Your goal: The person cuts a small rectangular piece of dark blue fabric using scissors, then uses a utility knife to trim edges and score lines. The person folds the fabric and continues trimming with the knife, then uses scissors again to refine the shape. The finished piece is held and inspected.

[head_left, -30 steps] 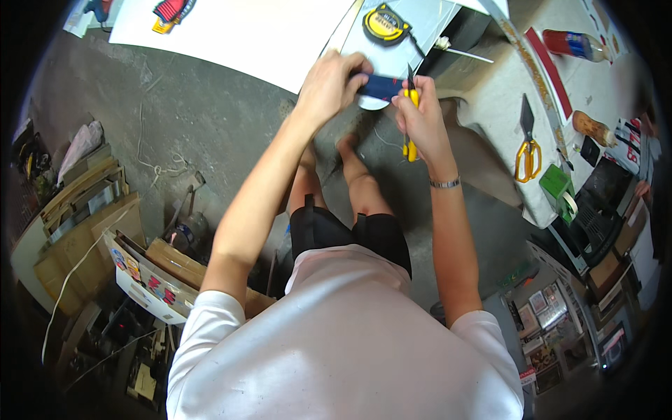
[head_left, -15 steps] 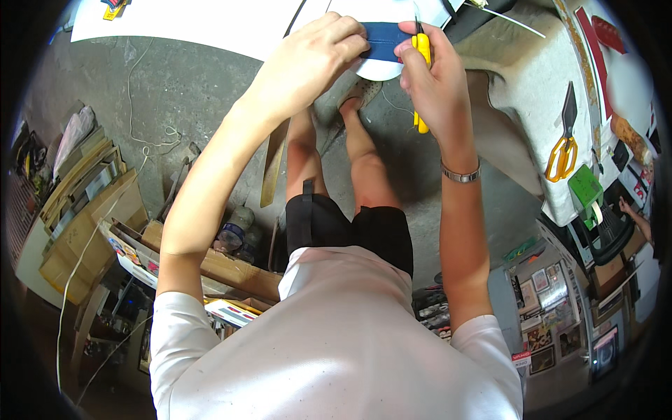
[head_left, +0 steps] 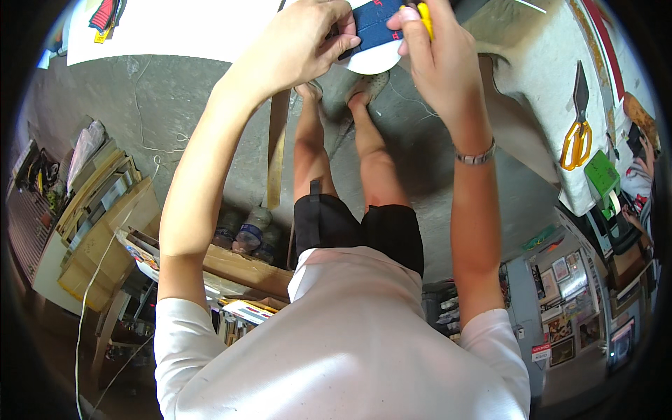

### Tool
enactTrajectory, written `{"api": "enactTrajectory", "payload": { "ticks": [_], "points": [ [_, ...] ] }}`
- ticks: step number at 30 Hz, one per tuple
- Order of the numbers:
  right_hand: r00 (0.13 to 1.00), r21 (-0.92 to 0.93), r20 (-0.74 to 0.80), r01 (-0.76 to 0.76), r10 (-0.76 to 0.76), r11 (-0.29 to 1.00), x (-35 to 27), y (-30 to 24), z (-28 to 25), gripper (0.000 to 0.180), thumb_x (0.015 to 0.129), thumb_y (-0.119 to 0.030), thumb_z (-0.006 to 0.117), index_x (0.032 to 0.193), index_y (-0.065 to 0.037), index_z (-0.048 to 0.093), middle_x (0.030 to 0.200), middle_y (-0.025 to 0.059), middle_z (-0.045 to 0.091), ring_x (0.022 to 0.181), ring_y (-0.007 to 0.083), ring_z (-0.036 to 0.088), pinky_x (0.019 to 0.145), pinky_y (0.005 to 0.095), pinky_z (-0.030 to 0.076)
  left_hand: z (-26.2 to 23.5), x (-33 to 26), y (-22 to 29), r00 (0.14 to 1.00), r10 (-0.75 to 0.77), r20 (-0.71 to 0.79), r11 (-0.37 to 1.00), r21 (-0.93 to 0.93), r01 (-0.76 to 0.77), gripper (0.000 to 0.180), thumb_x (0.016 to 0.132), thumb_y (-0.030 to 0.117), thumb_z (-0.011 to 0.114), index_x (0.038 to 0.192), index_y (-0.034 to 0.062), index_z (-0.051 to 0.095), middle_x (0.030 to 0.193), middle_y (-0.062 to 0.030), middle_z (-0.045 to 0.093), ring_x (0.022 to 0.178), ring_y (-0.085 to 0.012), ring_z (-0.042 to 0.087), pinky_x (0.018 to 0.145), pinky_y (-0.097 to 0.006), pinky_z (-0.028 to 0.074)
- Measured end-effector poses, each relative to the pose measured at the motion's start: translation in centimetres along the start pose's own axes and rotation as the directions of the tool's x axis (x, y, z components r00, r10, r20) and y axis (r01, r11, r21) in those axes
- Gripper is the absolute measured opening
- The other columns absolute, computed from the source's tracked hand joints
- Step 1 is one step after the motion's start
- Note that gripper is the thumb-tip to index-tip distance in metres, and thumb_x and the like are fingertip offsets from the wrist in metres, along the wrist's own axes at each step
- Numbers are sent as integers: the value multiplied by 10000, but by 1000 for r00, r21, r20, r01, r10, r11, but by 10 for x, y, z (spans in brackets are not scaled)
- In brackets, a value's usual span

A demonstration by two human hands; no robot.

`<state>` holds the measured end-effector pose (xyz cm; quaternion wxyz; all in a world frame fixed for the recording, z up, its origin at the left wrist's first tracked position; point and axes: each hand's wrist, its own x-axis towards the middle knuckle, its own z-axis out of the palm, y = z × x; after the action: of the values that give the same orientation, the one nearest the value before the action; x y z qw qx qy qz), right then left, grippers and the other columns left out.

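Observation:
Near the top edge, a dark blue strip [head_left: 376, 29] with small red markings is stretched between my hands. My left hand [head_left: 308, 45] pinches its left end between thumb and fingers. At the right end, the thumb and fingers of my right hand [head_left: 448, 66] are closed on the strip. The same hand also keeps hold of a yellow-handled tool [head_left: 425, 19], mostly hidden by the fingers. Just under the strip, a white rounded piece [head_left: 378, 61] sticks out past the table's near edge.
A white table top [head_left: 175, 31] spans the upper left, bearing a red-and-dark striped item [head_left: 103, 17]. Orange-handled scissors [head_left: 577, 140] and a green tape dispenser [head_left: 602, 175] lie on the right-hand bench. Leaning boards [head_left: 105, 210], plastic bottles [head_left: 252, 231] and another person's hand [head_left: 638, 210] are around.
The strip and both hands have shifted up in the picture, and red markings now show on the strip. My left thumb has come into view. The yellow-handled tool is more hidden.

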<state>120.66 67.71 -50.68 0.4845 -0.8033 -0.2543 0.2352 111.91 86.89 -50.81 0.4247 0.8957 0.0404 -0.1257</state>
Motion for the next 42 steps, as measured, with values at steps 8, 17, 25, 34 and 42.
{"api": "enactTrajectory", "payload": {
  "ticks": [8, 17, 25, 34, 42],
  "points": [
    [887, 399, 89, -449, 453, 800, -77, -19, 54, 284, 1100, -215, 467, 1282, 1, 488, 878, 121, 733, 571, 191, 715, 522, 303, 564, -5, 6, -2, 999, 9, 47, 999, 37, -11, 177, 959, 150, 716, 979, -3, 628, 861, -122, 610, 728, -240, 629, 653, -359, 499],
    [830, 698, 35, -419, 556, 581, -78, -33, 94, 329, 1112, -143, 390, 1385, 40, 395, 1048, 172, 701, 582, 221, 726, 498, 278, 588, -5, 6, 3, 998, 23, 61, 999, 46, -26, 185, 967, 155, 709, 968, -10, 626, 862, -130, 620, 723, -247, 660, 641, -368, 505],
    [787, 753, -48, -377, 615, 540, -78, -41, 116, 277, 1097, -105, 405, 1336, 34, 418, 987, 132, 705, 504, 176, 679, 454, 266, 538, -9, 12, 3, 987, 120, 109, 973, 183, -138, 177, 962, 135, 695, 953, -23, 614, 892, -162, 627, 770, -321, 662, 683, -428, 514],
    [755, 740, -164, -331, 635, 585, -75, -49, 129, 233, 1088, -109, 425, 1279, 19, 463, 972, 101, 704, 496, 164, 671, 436, 263, 520, -12, 13, 1, 984, 79, 162, 984, 143, -103, 211, 966, 164, 694, 971, -32, 615, 903, -177, 634, 767, -321, 666, 698, -421, 525],
    [725, 743, -216, -312, 654, 592, -73, -53, 136, 200, 1090, -115, 428, 1231, 15, 486, 929, 77, 686, 493, 156, 664, 420, 261, 501, -11, 13, 0, 985, 65, 162, 985, 149, -90, 254, 972, 209, 698, 959, -34, 624, 887, -171, 647, 754, -307, 665, 700, -409, 527]
  ]
}}
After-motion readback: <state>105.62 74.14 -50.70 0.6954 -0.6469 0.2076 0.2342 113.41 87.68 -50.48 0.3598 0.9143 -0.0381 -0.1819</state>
